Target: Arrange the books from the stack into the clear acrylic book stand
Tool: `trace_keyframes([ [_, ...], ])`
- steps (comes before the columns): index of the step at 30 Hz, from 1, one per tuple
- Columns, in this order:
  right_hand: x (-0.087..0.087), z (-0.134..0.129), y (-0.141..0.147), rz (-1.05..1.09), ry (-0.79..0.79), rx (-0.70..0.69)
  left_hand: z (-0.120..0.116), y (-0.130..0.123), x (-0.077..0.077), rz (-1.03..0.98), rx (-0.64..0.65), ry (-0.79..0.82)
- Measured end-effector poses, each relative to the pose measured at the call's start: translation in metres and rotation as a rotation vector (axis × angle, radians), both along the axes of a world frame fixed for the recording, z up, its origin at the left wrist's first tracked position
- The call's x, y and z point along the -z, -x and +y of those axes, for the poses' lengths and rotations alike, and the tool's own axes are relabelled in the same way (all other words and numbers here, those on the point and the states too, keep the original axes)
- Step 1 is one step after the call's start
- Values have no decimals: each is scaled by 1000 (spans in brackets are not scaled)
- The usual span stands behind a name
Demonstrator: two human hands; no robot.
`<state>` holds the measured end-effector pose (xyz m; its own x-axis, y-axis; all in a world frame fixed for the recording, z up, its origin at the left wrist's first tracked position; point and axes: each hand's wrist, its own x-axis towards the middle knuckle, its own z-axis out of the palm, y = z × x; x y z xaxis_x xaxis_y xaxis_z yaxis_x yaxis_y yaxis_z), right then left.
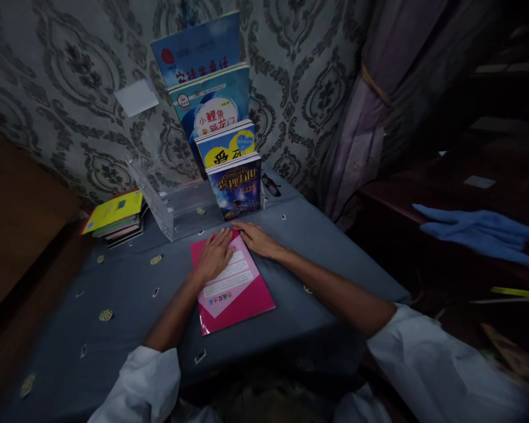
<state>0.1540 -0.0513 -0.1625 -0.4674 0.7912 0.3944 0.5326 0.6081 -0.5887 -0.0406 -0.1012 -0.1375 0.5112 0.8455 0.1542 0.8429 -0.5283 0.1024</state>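
A pink book lies flat on the cloth-covered table, its printing upside down to me. Across its upper part rests my left hand, palm down with the fingers stretched out. My right hand is at the book's far right corner, fingers extended and seemingly touching the edge; its underside is hidden. Just beyond my hands, a dark blue book stands upright in a clear acrylic book rack. Behind it are a yellow-and-blue book, a teal book and a taller blue book.
A stack of books with a yellow one on top sits left of the rack. Glasses lie right of it. The table meets a patterned wall. Blue gloves lie on dark furniture at right, past a tied curtain.
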Motion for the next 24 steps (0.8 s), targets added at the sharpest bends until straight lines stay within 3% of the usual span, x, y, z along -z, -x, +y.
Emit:
trace_keyframes([
  [16, -6, -11, 2, -155, -78, -59, -1, 3, 0, -54, -44, 20],
  [24, -4, -9, 1, -178, -78, -63, -15, 50, 1, -88, -100, 78],
])
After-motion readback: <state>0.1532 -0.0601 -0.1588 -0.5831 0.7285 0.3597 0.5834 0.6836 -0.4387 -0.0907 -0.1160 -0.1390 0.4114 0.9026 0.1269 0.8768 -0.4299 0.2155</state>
